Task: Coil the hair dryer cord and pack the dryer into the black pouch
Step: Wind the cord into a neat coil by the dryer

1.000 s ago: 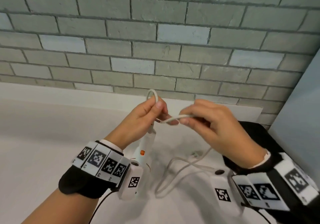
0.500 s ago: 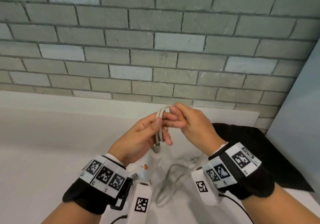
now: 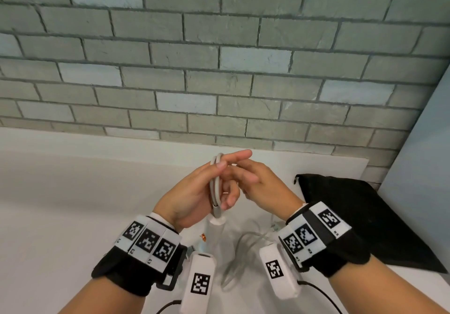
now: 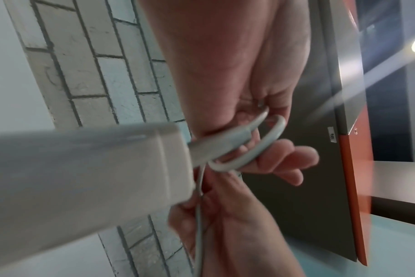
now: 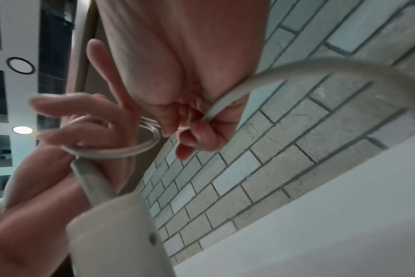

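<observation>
My left hand (image 3: 192, 192) holds the white cord (image 3: 215, 182) in a small coil, thumb pressed on the loops and index finger stretched out. The white hair dryer (image 3: 215, 236) hangs from the cord below that hand, handle end up. In the left wrist view the loops (image 4: 265, 142) run round my curled fingers beside the dryer handle (image 4: 83, 178). My right hand (image 3: 263, 187) sits against the left fingers and pinches the cord (image 5: 216, 108) that trails off it. The black pouch (image 3: 360, 216) lies flat on the table to the right.
Loose cord (image 3: 238, 253) lies in loops on the white table (image 3: 60, 216) between my wrists. A grey brick wall (image 3: 219, 70) stands close behind. A pale panel (image 3: 426, 167) rises at the right edge.
My right hand has carried the stretched cord over to the left hand, laying another loop on the coil. The hands now touch, and the loose cord on the table is shorter.
</observation>
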Action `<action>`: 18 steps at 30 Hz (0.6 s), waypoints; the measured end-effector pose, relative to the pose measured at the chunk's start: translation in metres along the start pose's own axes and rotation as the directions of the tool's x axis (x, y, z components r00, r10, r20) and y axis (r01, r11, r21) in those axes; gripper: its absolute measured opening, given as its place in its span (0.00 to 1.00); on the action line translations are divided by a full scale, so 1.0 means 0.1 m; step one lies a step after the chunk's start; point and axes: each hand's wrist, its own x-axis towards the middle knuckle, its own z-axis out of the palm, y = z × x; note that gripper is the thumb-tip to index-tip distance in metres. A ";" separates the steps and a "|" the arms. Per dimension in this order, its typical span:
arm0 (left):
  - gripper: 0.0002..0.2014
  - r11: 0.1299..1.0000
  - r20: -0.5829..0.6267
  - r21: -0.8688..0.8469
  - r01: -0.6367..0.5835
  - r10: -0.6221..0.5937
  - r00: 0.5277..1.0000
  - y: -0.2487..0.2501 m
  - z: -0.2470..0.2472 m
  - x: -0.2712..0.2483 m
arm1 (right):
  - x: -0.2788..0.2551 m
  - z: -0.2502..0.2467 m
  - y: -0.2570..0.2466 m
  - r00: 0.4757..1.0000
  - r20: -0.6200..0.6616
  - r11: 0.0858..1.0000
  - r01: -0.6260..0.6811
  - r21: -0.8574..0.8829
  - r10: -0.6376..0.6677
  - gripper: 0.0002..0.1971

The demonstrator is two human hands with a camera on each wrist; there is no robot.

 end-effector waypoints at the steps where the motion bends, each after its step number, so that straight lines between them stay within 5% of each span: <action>1: 0.20 1.000 -0.029 -0.024 -0.005 0.005 1.000 0.00 0.00 0.01 | -0.03 0.01 0.05 1.000 0.018 1.000 -0.005 0.021 0.005 0.12; 7: 0.19 0.985 -0.174 -0.158 -0.070 0.042 0.984 0.03 -0.14 0.03 | -0.35 0.20 0.52 0.996 0.083 0.937 -0.009 -0.350 0.040 0.10; 12: 0.25 0.981 -0.290 -0.138 -0.134 0.089 0.953 0.02 -0.23 0.09 | -0.56 0.32 0.79 0.995 0.049 0.996 -0.084 -0.042 0.086 0.03; 18: 0.22 0.972 -0.505 0.102 -0.212 0.234 0.831 0.14 -0.37 0.10 | -0.71 0.25 0.76 0.967 0.007 0.949 -0.253 0.187 0.256 0.07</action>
